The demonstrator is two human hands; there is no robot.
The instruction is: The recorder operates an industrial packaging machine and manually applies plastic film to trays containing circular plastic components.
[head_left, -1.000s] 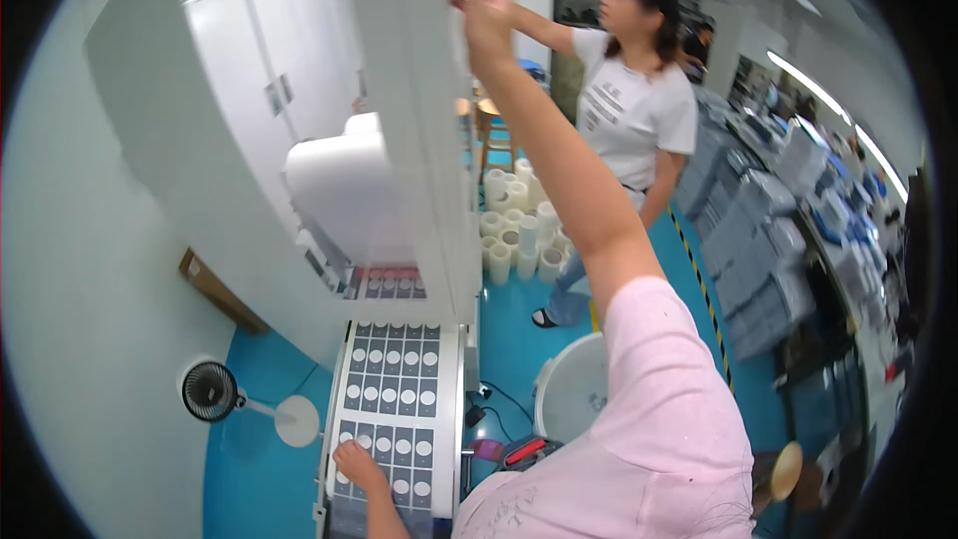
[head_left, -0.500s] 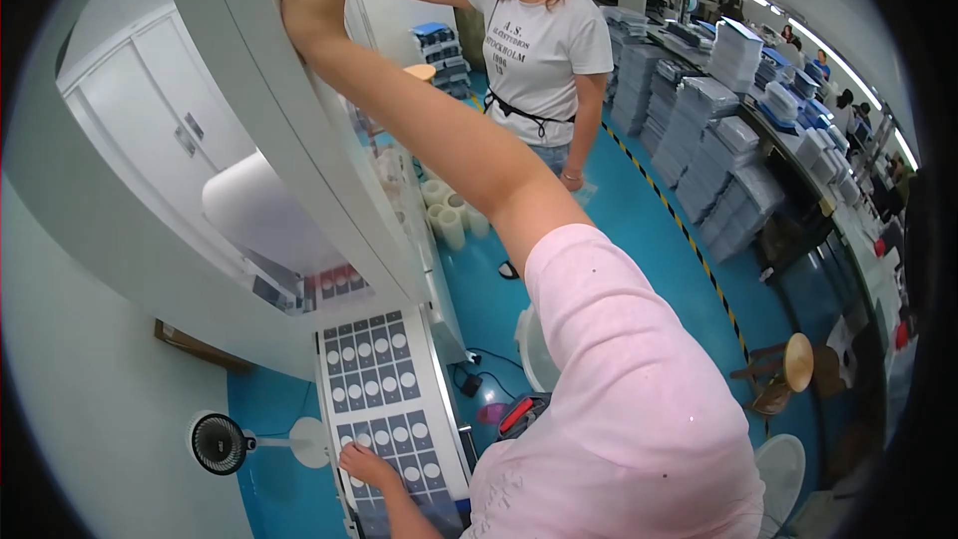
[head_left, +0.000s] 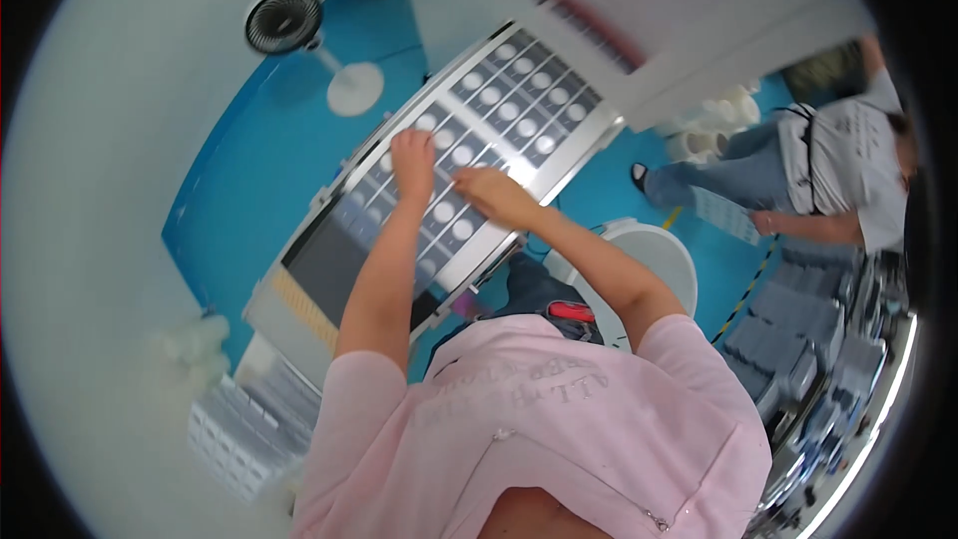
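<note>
A sheet printed with dark rectangles and white discs [head_left: 462,155] lies along the bed of a long white machine [head_left: 589,155]. My left hand [head_left: 412,162] rests on the sheet with its fingers stretched out over the printed rows. Just to its right, my right hand [head_left: 496,197] reaches in low over the same sheet, fingers bent together. Whatever it pinches, if anything, is hidden under the fingers. A second printed section [head_left: 539,90] lies toward the machine's far end. At the near left end, the bed has a dark grey panel [head_left: 334,250].
A black and white fan [head_left: 284,22] stands on the blue floor at the far left. A white round tub [head_left: 659,250] is close to my right arm. Another person [head_left: 838,160] stands at right, holding a pale sheet [head_left: 726,218]. Stacked grey trays [head_left: 798,314] are behind.
My right hand has come down from the tall white cabinet to the printed sheet. My left hand is still on the sheet. The view has turned down toward the machine bed.
</note>
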